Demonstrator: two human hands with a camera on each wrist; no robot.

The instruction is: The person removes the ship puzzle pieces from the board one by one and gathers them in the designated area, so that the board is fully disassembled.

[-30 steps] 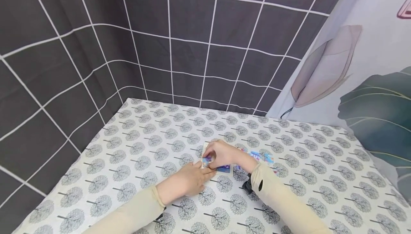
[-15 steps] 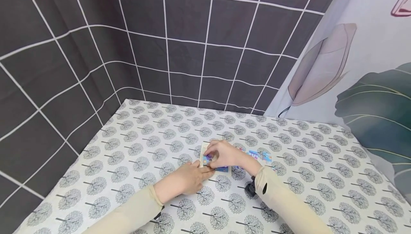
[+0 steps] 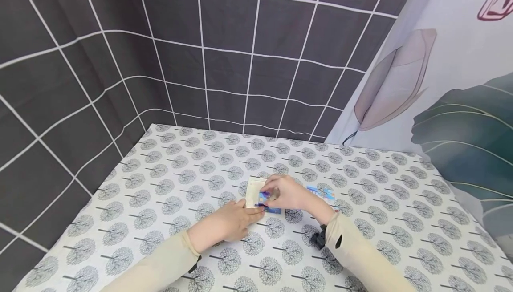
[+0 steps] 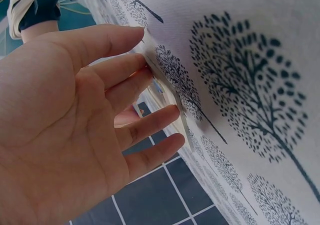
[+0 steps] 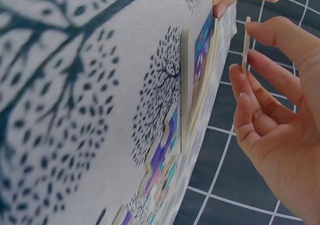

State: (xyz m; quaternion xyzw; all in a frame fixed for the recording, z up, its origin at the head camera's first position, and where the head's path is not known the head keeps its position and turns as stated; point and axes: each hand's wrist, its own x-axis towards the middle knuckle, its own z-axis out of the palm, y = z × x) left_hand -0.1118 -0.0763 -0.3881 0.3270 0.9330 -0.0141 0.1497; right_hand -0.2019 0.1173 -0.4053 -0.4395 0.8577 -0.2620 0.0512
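A small framed puzzle board (image 3: 252, 192) with a pale rim (image 5: 185, 90) and blue and purple picture parts lies on the patterned cloth. My left hand (image 3: 230, 221) rests at its near left edge; in the left wrist view that hand (image 4: 80, 115) has its fingers extended, fingertips against the board's edge (image 4: 172, 94). Over the board, my right hand (image 3: 289, 194) pinches a thin piece. The right wrist view has this piece (image 5: 246, 45) edge-on between thumb and fingers of the right hand (image 5: 285, 90), held apart from the board's surface.
Loose colourful puzzle pieces (image 3: 322, 194) lie on the cloth to the right of the board, partly behind my right forearm. In the right wrist view, several pieces (image 5: 159, 157) lie beside the board's rim. A dark gridded curtain (image 3: 224, 69) stands behind the table.
My right hand has shifted slightly right over the board, uncovering more of its left part. The left hand stays at the board's near left edge. The head view has turned slightly right.
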